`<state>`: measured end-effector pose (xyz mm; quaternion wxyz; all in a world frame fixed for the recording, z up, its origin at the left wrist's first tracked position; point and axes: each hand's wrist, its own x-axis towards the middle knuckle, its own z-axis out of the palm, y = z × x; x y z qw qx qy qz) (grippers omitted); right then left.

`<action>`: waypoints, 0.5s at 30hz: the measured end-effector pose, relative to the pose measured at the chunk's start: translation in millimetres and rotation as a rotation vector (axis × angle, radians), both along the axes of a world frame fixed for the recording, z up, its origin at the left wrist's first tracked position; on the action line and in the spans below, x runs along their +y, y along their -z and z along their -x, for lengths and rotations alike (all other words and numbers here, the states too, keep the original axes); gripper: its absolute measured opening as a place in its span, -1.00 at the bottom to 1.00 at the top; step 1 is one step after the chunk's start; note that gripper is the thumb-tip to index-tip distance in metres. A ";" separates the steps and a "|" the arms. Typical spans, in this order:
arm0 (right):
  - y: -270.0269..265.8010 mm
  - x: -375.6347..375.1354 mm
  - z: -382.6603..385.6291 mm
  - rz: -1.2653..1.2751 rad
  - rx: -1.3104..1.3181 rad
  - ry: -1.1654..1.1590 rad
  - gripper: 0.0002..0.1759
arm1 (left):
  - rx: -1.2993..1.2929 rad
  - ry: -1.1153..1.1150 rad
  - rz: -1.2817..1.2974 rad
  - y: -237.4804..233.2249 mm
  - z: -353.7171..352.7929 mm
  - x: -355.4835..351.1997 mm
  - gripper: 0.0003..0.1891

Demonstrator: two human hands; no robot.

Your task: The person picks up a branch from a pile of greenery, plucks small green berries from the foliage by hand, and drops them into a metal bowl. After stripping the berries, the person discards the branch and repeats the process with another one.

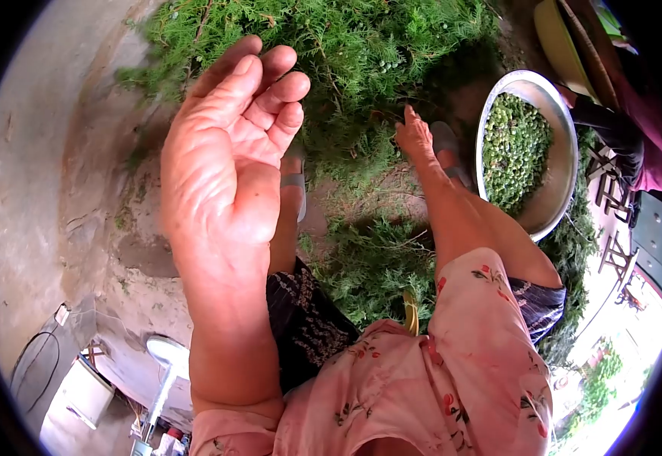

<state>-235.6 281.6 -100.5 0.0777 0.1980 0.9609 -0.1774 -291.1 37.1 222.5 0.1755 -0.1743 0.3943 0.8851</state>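
Observation:
My left hand (pixel 232 144) is raised high at the left, close to the camera, palm turned up. Its fingers are slightly bent and apart, and nothing lies in it. Lower down and farther right, my right hand (pixel 416 138) reaches toward the ground beside a large heap of green leafy branches (pixel 331 45). Its fingers look partly stretched and apart, with nothing visible between them. To the right of that hand stands a metal basin (pixel 563 175) that holds many small green pieces (pixel 513 148).
More cut branches (pixel 380 266) lie between my legs. A yellowish basin (pixel 563 45) stands at the upper right, near a person in dark and pink clothing (pixel 654 144). Small stools (pixel 616 258) are at the right. A white fan (pixel 167 357) is at the lower left.

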 end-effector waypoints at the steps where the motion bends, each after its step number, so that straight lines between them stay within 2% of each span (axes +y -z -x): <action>1: 12.3 6.5 0.8 0.112 -0.032 -0.046 -0.57 | 0.004 -0.002 0.003 -0.4 0.5 -0.1 -0.80; 4: -19.1 -7.6 10.2 0.254 -0.111 -0.032 -0.67 | 0.000 -0.011 0.001 -0.4 1.9 -1.1 -0.81; 5: -41.0 -16.1 12.3 0.216 0.036 0.041 -0.73 | -0.009 -0.026 -0.022 -0.2 2.8 -2.2 -0.84; 6: -59.4 -16.3 14.2 0.215 0.041 0.035 -0.73 | -0.017 -0.042 -0.045 -0.1 3.3 -3.5 -0.87; 8: -93.6 -15.1 19.5 0.198 0.364 0.003 -0.75 | -0.002 -0.059 -0.036 0.0 2.5 -4.2 -0.87; 10: -128.5 -17.5 18.5 0.205 0.418 0.109 -0.76 | 0.020 -0.075 -0.033 -0.5 1.9 -4.9 -0.88; 12: -143.9 -16.3 13.4 0.145 0.423 0.020 -0.75 | 0.007 -0.089 -0.034 -0.8 1.2 -5.6 -0.88; 14: -165.1 -16.2 17.1 0.138 0.670 0.045 -0.75 | 0.001 -0.110 -0.047 -1.2 4.1 -9.0 -0.89; 15: -174.8 -17.3 18.7 0.090 0.582 0.019 -0.76 | -0.004 -0.110 -0.051 -1.7 4.1 -10.1 -0.88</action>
